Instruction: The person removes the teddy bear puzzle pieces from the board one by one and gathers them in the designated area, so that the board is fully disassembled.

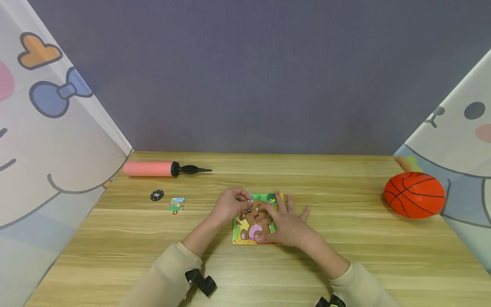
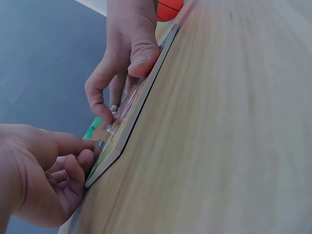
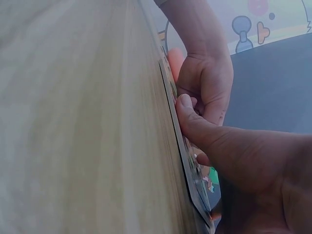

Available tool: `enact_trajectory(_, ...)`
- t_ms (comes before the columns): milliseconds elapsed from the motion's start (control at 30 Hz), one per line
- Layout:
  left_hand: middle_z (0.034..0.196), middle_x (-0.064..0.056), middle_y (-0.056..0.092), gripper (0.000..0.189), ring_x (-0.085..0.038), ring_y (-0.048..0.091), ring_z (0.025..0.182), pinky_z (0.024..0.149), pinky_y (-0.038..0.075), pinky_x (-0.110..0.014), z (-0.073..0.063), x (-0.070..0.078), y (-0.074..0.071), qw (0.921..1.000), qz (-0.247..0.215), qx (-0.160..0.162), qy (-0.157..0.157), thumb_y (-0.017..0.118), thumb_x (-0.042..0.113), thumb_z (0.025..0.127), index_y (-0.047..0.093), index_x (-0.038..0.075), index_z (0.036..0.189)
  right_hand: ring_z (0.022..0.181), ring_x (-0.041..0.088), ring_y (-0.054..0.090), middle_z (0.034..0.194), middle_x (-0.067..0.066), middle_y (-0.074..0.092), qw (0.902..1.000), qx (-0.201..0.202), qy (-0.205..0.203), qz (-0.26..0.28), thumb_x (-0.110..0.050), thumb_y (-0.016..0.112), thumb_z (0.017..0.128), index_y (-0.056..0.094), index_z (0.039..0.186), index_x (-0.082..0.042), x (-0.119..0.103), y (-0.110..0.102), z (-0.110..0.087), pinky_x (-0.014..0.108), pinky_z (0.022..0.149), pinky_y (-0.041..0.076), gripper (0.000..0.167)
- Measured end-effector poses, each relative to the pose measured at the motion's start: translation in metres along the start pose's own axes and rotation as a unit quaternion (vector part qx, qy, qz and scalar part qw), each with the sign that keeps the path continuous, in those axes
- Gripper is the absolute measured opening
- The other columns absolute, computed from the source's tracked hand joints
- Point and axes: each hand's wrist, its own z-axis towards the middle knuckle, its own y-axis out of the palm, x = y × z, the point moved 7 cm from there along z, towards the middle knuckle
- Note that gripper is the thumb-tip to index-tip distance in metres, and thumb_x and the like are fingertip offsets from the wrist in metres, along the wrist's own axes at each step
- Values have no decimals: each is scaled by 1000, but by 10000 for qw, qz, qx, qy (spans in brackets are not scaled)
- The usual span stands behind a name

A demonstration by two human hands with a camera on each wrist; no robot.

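A jigsaw puzzle (image 1: 238, 236) with a brown bear picture lies flat on the wooden table. At its upper left part, my left hand (image 1: 231, 205) pinches a small puzzle piece (image 2: 100, 144) between thumb and finger, the piece mostly covered by them. My right hand (image 1: 288, 226) rests over the puzzle's right side, fingers spread, with thumb and index finger touching its face. In the left wrist view, the right hand (image 2: 129, 53) bends over the board from the far side. One loose puzzle piece (image 1: 176, 204) lies on the table to the left.
Left of the puzzle are a black round chip (image 1: 157, 195) and a pink hand pump (image 1: 149, 169) with a black nozzle. A red basketball-patterned ball (image 1: 414, 195) sits at the right. A grey wall (image 1: 245, 85) rises behind the table, with cartoon-printed sheets on both sides.
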Motion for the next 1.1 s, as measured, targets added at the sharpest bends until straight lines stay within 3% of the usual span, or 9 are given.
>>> enact_trajectory(333, 80, -7, 71, 8, -13, 59, 55, 49, 45, -22, 2, -2, -1, 9997, -220, 107, -71, 75, 4, 90, 70, 1, 96, 145, 59, 5, 164, 27, 9, 9999, 40, -78, 64, -76, 73, 71, 49, 133, -33, -2, -1, 1, 93, 85, 8, 79)
enact_trajectory(600, 84, -8, 73, 9, -12, 58, 53, 50, 45, -22, 2, -2, 0, 9985, -448, 193, -239, 74, 4, 91, 76, 1, 99, 145, 59, 6, 164, 27, 10, 10000, 26, -72, -40, -76, 74, 70, 49, 133, -33, -3, -1, 1, 93, 85, 10, 80)
enact_trajectory(833, 84, -8, 74, 8, -13, 58, 52, 48, 46, -22, 1, -1, -1, 9988, -396, 279, -15, 73, 3, 91, 77, 1, 97, 145, 59, 5, 165, 26, 10, 10000, 23, -58, 51, -75, 74, 71, 50, 137, -33, -3, -3, 1, 93, 86, 8, 82)
enact_trajectory(1100, 85, -7, 73, 7, -13, 57, 52, 48, 45, -23, 1, -1, -1, 9987, -406, 304, -42, 73, 3, 91, 77, 2, 96, 144, 60, 6, 165, 26, 10, 9999, 33, -107, 61, -75, 75, 70, 51, 137, -33, -4, -3, 1, 93, 85, 9, 83)
